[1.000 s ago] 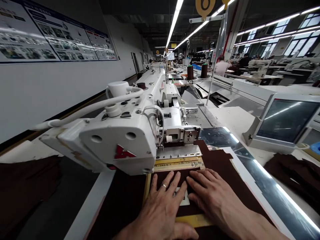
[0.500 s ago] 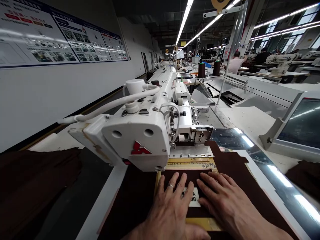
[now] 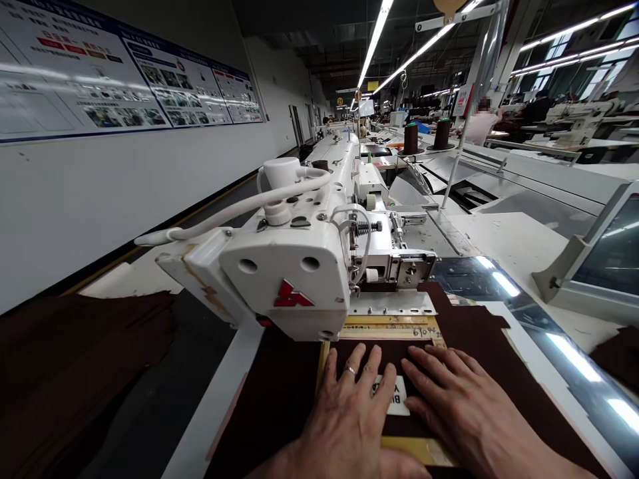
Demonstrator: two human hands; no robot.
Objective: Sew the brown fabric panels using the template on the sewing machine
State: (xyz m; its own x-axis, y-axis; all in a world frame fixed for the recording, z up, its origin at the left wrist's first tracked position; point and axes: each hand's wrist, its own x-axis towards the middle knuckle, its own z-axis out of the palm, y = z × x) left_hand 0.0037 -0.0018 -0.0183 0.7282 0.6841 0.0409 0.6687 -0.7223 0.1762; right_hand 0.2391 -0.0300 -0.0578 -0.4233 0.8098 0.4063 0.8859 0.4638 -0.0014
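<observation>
Dark brown fabric point(image 3: 284, 386) lies flat under the head of a white sewing machine point(image 3: 284, 279). On it sits a small white label point(image 3: 399, 397) with black lettering, partly covered by fingers. My left hand point(image 3: 354, 406) rests palm down with spread fingers, its index finger over the label's left side; a ring shows on one finger. My right hand point(image 3: 459, 399) lies flat on the fabric just right of the label, fingers stretched forward. A yellowish frame point(image 3: 419, 450) surrounds this patch of fabric, and its far bar carries handwritten marks. Neither hand grips anything.
More brown fabric point(image 3: 90, 352) is heaped at the left. A screen point(image 3: 609, 246) stands on the right, beyond a shiny clear plate point(image 3: 539, 332). Two dark thread cones point(image 3: 411, 138) stand behind the machine. A person point(image 3: 482, 123) sits farther back.
The whole view has shifted slightly, so everything appears a little farther right. Both hands keep the same flat pose beside and over the label.
</observation>
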